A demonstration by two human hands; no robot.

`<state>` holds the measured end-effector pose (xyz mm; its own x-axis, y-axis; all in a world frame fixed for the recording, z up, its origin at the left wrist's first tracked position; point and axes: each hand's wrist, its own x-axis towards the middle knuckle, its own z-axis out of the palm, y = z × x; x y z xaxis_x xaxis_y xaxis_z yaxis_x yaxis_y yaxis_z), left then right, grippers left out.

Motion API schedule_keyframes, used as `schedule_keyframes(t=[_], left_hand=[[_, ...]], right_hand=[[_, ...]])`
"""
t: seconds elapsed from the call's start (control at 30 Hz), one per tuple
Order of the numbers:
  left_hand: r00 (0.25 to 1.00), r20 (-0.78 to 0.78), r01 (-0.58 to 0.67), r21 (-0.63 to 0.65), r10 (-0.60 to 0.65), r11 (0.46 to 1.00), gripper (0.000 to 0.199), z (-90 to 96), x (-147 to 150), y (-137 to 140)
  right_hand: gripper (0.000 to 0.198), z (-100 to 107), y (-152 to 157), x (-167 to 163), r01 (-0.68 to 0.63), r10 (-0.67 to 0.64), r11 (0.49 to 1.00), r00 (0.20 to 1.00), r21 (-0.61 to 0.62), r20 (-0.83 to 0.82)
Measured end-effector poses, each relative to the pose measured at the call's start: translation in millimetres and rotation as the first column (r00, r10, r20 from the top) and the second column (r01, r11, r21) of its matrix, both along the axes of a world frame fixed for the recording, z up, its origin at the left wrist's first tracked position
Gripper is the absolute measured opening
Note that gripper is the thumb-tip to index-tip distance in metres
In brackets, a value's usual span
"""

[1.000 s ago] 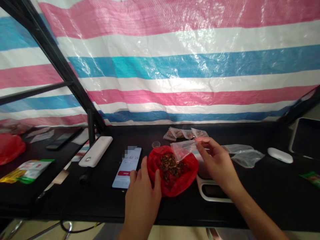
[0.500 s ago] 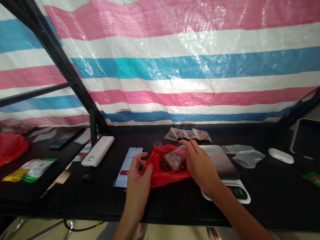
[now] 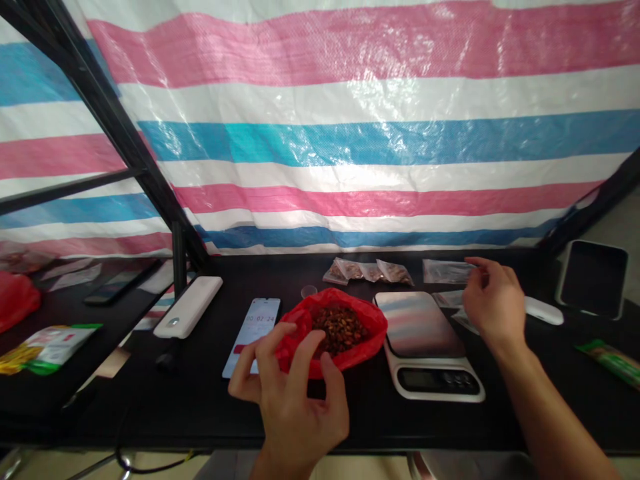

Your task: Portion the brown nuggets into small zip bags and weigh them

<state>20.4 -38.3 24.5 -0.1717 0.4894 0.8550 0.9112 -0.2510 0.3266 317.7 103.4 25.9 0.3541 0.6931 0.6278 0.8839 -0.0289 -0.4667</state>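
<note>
My left hand (image 3: 295,387) is open, its fingers apart and curved, at the near left side of a red plastic bag (image 3: 367,353). The bag's mouth is spread wide, showing small brown dried pieces (image 3: 343,327) inside. Off to the right, my right hand (image 3: 493,293) has its thumb and forefinger closed at the right edge of a clear plastic pouch (image 3: 445,271). Under and beside this hand lie other flat clear pouches (image 3: 450,299), partly hidden by it. Between the two hands stands a white kitchen scale (image 3: 425,327) with nothing on its metal plate.
Several filled pouches (image 3: 370,271) lie in a row behind the red bag, near a small clear round lid (image 3: 309,291). A phone (image 3: 253,333) with a running timer and a white power bank (image 3: 189,307) are left; a white case (image 3: 544,311) and tablet-like device (image 3: 593,279) right.
My right hand has moved right, from the red bag to the flat pouches, carrying the clear pouch along. My left hand has come nearer and opened; the bag's contents now show fully.
</note>
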Motion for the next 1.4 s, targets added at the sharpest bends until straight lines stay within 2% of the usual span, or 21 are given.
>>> schedule_keyframes(t=[0.1,0.17,0.3,0.4,0.5,0.57,0.67,0.73,0.77,0.87,0.97,1.07,1.23,1.4], left_hand=[[0.998,0.018,0.066,0.024,-0.067,0.998,0.026,-1.3,6,-2],[0.990,0.035,0.138,-0.002,-0.138,0.990,0.024,-3.1,6,2],[0.974,0.071,0.218,-0.075,-0.213,0.973,0.021,-6.2,2,10],[0.969,0.086,0.239,-0.052,-0.234,0.970,0.022,-6.8,3,11],[0.954,0.085,0.291,-0.021,-0.288,0.956,0.026,-6.4,6,7],[0.945,0.080,0.319,-0.022,-0.317,0.947,0.028,-6.0,8,3],[0.938,0.079,0.339,-0.022,-0.337,0.940,0.028,-5.5,11,0],[0.937,0.080,0.343,-0.015,-0.341,0.939,0.028,-4.9,11,-1],[0.937,0.079,0.343,-0.011,-0.342,0.939,0.029,-4.5,11,-1],[0.936,0.079,0.343,-0.005,-0.342,0.939,0.030,-3.0,9,-1],[0.932,0.084,0.354,-0.005,-0.352,0.935,0.030,-1.9,7,0],[0.929,0.086,0.362,-0.004,-0.361,0.932,0.029,-1.5,7,2],[0.937,0.065,0.340,0.046,-0.342,0.939,0.028,-0.1,5,4],[0.959,0.051,0.273,0.113,-0.280,0.955,0.028,2.3,-6,5]], right_hand=[[0.038,-3,1,22,0.073,-0.056,0.986,0.992,-0.150,0.114],[0.040,-4,-1,25,0.105,-0.070,0.977,0.980,-0.185,0.187],[0.040,-7,-5,23,0.191,-0.140,0.963,0.957,-0.189,0.253],[0.040,-10,-3,19,0.170,-0.136,0.976,0.964,-0.134,0.228],[0.039,-13,7,8,0.020,0.005,0.992,0.980,-0.124,0.199],[0.033,-15,18,-7,-0.115,0.151,0.976,0.969,-0.183,0.194],[0.028,-22,35,-31,-0.266,0.343,0.896,0.923,-0.356,0.174],[0.030,-24,42,-39,-0.311,0.410,0.843,0.900,-0.438,0.150],[0.032,-23,44,-40,-0.316,0.419,0.834,0.896,-0.452,0.146],[0.037,-17,47,-28,-0.288,0.391,0.844,0.908,-0.453,0.152],[0.041,-11,47,-11,-0.185,0.297,0.875,0.934,-0.447,0.196],[0.036,-14,48,-3,-0.105,0.246,0.875,0.937,-0.473,0.247],[0.026,-22,50,-6,-0.100,0.269,0.854,0.925,-0.510,0.269],[0.021,-17,49,-2,-0.094,0.260,0.855,0.928,-0.510,0.266]])
